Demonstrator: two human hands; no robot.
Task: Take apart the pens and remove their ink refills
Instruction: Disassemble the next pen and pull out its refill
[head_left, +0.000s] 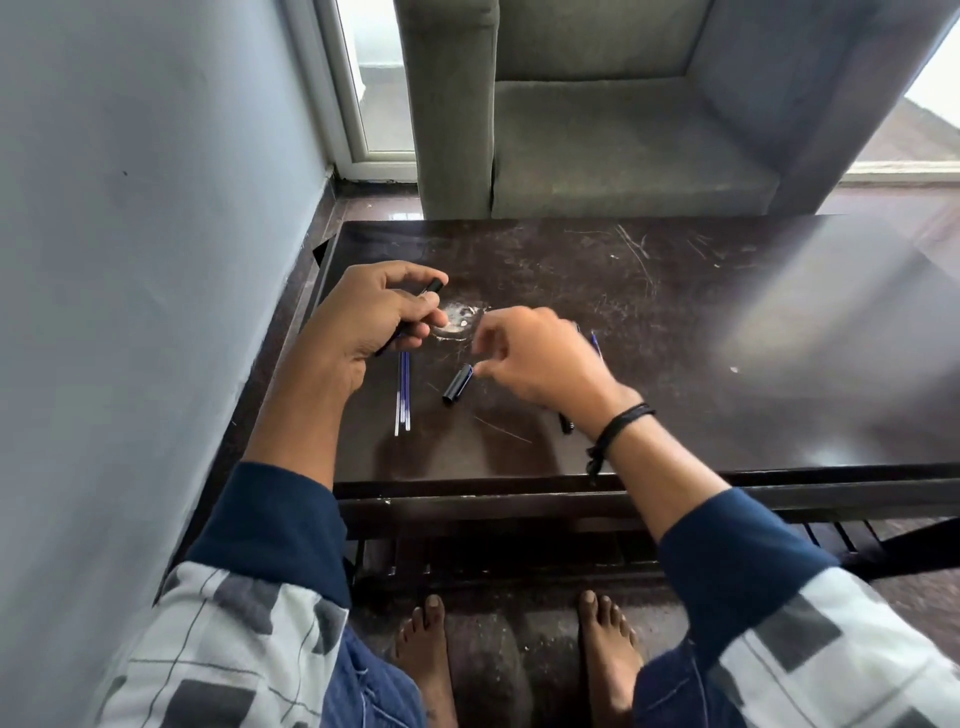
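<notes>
The person sits at a dark table with both hands over it. The left hand is curled round a black pen. The fingers wrap its middle, one end pokes out past the fingertips towards the far side, and the other end shows just below the heel of the palm. The grip looks firm.

The right hand hangs just above the tabletop, fingers loosely bent and blurred. A short black pen piece lies slanted on the table, its bluish upper end right at those fingertips. I cannot tell whether the fingers pinch it, touch it or sit just clear of it.

The refills lie side by side on the table just below the left hand's fingers, thin clear tubes with blue ink in their upper parts, running towards the near edge. Well to the left of the right fingertips, they are apart from the black piece. A blue stick peeks out beyond the right hand's knuckles; what it is I cannot make out. Another black part shows under the right wrist, mostly hidden, next to a black wristband.

A white scuff marks the table between the two sets of fingertips. A grey armchair stands beyond the table's far edge
</notes>
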